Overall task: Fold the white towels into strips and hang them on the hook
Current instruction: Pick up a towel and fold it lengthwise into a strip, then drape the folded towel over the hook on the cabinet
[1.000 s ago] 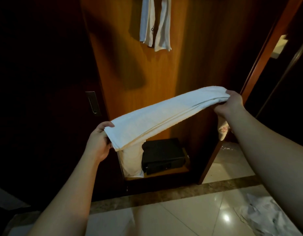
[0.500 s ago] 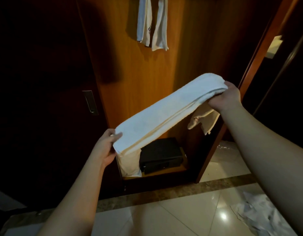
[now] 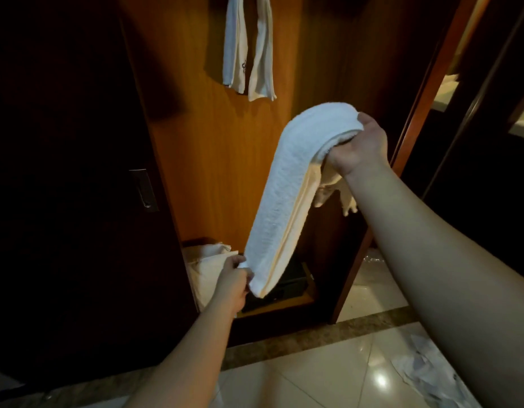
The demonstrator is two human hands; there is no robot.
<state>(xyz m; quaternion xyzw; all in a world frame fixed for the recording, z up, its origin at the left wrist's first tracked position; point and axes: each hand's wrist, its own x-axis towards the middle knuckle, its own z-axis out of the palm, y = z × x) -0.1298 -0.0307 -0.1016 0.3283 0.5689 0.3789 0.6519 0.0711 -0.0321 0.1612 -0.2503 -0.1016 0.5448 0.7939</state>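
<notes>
My left hand sits nearest and low, fingers pinching the bottom end of the towel. My right hand is higher and farther, fingers curled round the top end, so the folded strip slopes taut between them and, I judge, keeps its fold. Beyond, a hung towel drapes on the wooden panel; the hook itself is out of view.

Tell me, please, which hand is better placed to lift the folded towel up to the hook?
Probably the right hand: it grips the towel's raised end, just below the hung towels. The left hand pinches the low end, down by the shelf. The hook itself is out of view.
</notes>
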